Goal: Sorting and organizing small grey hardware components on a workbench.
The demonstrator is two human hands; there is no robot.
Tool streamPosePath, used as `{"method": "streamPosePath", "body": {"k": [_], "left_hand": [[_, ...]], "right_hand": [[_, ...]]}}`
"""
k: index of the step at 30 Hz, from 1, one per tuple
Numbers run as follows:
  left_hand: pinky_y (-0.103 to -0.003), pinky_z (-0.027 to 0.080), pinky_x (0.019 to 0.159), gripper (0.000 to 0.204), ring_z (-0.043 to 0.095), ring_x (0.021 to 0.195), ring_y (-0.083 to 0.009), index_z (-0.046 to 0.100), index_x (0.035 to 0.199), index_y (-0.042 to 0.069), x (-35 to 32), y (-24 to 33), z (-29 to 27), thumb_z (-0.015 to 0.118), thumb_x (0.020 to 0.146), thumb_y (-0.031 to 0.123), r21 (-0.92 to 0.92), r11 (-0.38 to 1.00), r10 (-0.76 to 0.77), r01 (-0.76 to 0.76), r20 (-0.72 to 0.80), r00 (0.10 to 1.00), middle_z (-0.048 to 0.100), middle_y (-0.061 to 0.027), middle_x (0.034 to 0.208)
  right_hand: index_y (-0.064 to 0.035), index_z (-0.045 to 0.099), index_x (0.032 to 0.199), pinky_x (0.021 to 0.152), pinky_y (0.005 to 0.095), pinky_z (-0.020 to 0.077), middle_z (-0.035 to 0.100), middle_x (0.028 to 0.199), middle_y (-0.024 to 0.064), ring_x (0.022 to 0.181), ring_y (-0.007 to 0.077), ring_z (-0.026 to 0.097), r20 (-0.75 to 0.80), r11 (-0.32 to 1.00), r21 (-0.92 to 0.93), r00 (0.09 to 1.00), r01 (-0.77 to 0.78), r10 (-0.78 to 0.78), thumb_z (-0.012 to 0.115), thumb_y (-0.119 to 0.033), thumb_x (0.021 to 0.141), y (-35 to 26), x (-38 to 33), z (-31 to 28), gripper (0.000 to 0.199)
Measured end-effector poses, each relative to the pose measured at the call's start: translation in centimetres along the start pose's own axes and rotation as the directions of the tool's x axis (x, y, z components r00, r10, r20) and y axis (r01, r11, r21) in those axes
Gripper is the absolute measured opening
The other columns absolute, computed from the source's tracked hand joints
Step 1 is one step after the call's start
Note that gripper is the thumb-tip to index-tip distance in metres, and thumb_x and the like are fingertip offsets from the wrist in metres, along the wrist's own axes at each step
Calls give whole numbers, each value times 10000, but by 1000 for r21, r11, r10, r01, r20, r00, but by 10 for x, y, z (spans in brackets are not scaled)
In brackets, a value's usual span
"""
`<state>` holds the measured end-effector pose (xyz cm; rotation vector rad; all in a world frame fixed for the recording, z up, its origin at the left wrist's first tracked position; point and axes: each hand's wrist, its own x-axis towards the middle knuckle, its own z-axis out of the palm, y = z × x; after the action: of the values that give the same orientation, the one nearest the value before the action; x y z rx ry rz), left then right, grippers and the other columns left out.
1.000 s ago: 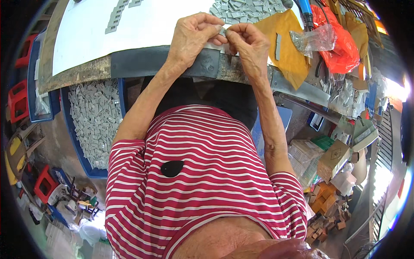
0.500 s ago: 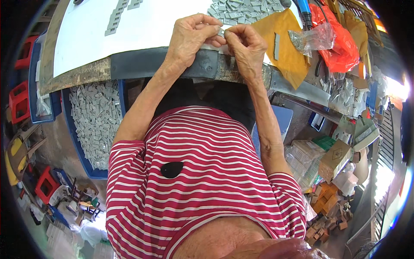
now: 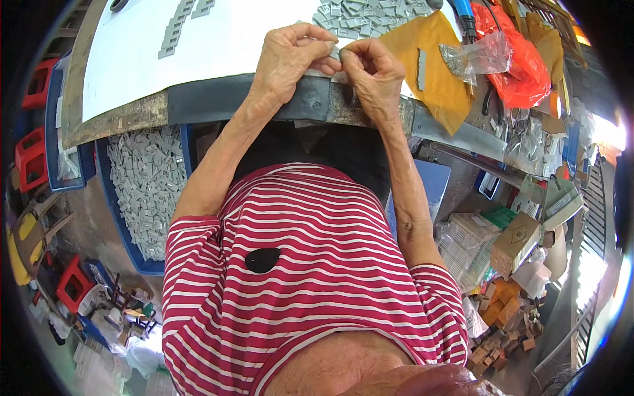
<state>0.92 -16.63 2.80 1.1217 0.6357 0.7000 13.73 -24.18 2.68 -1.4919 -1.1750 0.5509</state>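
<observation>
1. Beneath and beyond the fingers, a white work table (image 3: 218, 39) with a worn dark front edge is seen, spanning the upper picture.
2. Below the fingers to the left, a blue bin of grey plastic pieces (image 3: 148, 188) is seen on the floor.
3. Just to the right of the fingers, a mustard cloth (image 3: 432, 63) is laid over the table edge.
4. Just beyond the fingertips, a heap of grey pieces (image 3: 363, 16) is spread.
5. The left hand (image 3: 290, 59) and right hand (image 3: 373, 72) are brought together, fingertips pinched shut on one small grey piece (image 3: 335, 51) held between them above the table edge.
6. A firm pinch close to the piece's middle would likely be best, wrists kept steady.
</observation>
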Motion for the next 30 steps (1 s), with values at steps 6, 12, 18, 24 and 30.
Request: {"method": "streamPosePath", "body": {"k": [6, 12, 18, 24, 30], "left_hand": [[-204, 522, 619, 171, 622, 619, -116, 583, 955, -10, 0, 2, 1, 555, 816, 85, 18, 1000, -18, 18, 2, 1000, 633, -95, 731], [-208, 510, 627, 173, 628, 686, -144, 562, 939, -51, 0, 2, -1, 550, 808, 62, 184, 974, 115, -131, 93, 989, 630, -105, 739], [-217, 501, 674, 206, 610, 752, -125, 578, 1015, 13, -5, 6, -2, 548, 825, 90, 617, 735, 236, -281, 156, 959, 629, -83, 816], [-228, 497, 657, 207, 606, 740, -125, 587, 1000, 19, -6, 5, -5, 569, 815, 110, 648, 691, 281, -319, 166, 945, 629, -76, 801], [-238, 494, 651, 201, 607, 727, -137, 594, 982, 23, -5, 6, -4, 581, 806, 119, 661, 662, 323, -353, 174, 931, 629, -81, 792]], "right_hand": [[-2, 570, 764, 463, 167, 364, 522, 598, -28, 524, 12, 447, 19, 988, 118, 995, -103, 101, 598, -55, 759, 0, 2, -1, 60], [0, 588, 782, 443, 163, 343, 525, 608, -36, 515, 9, 441, 95, 931, 264, 967, -252, 234, 603, -69, 763, 1, 9, -9, 74], [1, 589, 796, 452, 165, 357, 537, 618, -16, 523, 23, 455, 120, 931, 246, 961, -271, 248, 600, -78, 772, -7, 9, -9, 83], [8, 586, 840, 462, 168, 376, 563, 646, 19, 526, 45, 476, 233, 848, 409, 937, -336, 259, 565, -100, 810, 1, 11, -14, 114], [12, 588, 846, 462, 169, 388, 573, 650, 29, 526, 49, 485, 238, 824, 445, 934, -350, 268, 564, -95, 809, 4, 11, -15, 116]]}}
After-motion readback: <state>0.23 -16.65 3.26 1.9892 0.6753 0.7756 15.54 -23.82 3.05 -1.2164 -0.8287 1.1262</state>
